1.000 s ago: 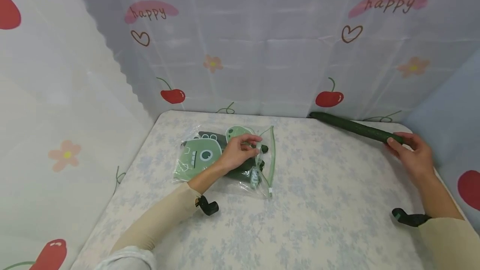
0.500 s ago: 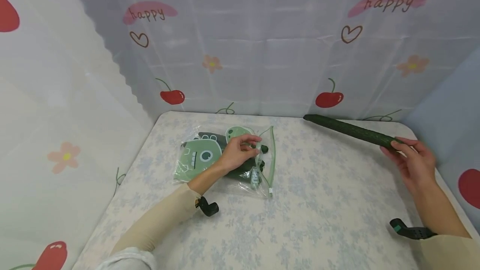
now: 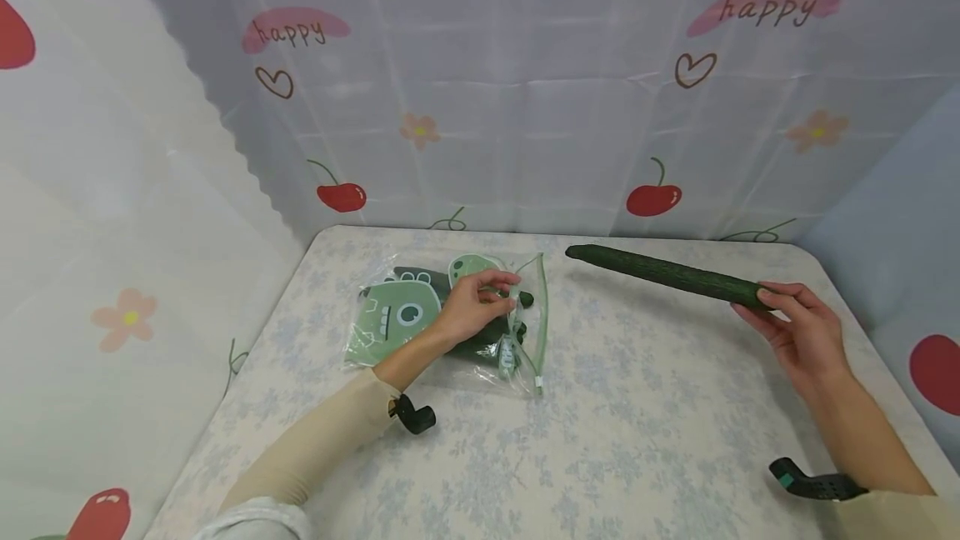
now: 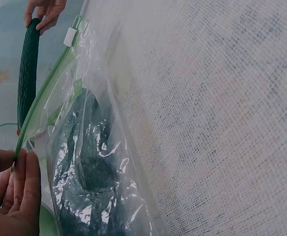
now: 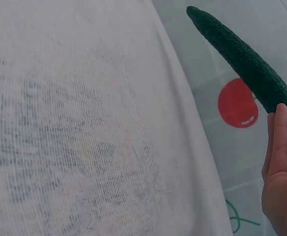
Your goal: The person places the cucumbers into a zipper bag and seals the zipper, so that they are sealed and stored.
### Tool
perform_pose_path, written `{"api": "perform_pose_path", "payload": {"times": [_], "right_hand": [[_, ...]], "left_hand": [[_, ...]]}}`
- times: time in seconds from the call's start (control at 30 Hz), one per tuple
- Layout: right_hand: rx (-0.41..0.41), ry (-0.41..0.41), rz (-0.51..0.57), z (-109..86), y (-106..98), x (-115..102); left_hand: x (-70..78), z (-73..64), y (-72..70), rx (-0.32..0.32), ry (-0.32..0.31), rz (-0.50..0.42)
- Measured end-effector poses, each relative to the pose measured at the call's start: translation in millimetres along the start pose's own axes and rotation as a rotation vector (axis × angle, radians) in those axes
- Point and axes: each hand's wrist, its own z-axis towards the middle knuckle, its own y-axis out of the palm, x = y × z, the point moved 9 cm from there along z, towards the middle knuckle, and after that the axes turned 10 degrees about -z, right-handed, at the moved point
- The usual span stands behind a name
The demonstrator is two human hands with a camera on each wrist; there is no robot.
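In the head view a long dark green cucumber [image 3: 667,272] is held by its right end, pinched between thumb and fingers of my right hand [image 3: 806,336]. Its far end points left, toward the bag. A clear slider zip bag [image 3: 483,377] with a green monster print lies on the table, dark green cucumbers [image 4: 84,167] showing inside. At its mouth my left hand [image 3: 476,307] pinches the green zip edge, seen close in the left wrist view, where the white slider [image 4: 70,37] sits at the strip's other end.
A table [image 3: 600,440] with a pale blue floral cloth lies under everything. Behind it hangs a white curtain [image 3: 517,132] with cherries, hearts and "happy" printed on it; more curtain stands at the left and right sides.
My right hand has carried the cucumber leftward and toward me, away from the table's back right edge. The left hand and the bag have stayed in place.
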Motion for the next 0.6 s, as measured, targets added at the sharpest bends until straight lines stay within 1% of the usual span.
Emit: {"api": "perform_pose_path", "payload": {"times": [0.17,0.23,0.3,0.43,0.6], "right_hand": [[-0.057,0.006,-0.081,-1.7,22,9],[-0.085,0.014,-0.088,-1.6,30,14],[-0.093,0.019,-0.099,-1.0,35,18],[-0.082,0.007,-0.114,0.6,39,21],[-0.062,-0.019,-0.125,1.2,37,19]], "left_hand": [[-3.5,0.5,-1.0,0.006,-0.004,-0.002],[-4.2,0.3,-1.4,0.008,-0.005,-0.004],[-3.9,0.2,-1.2,0.008,-0.003,-0.005],[-2.0,1.2,-0.1,0.000,0.013,-0.007],[-0.7,3.6,-0.5,0.002,0.016,-0.006]]}}
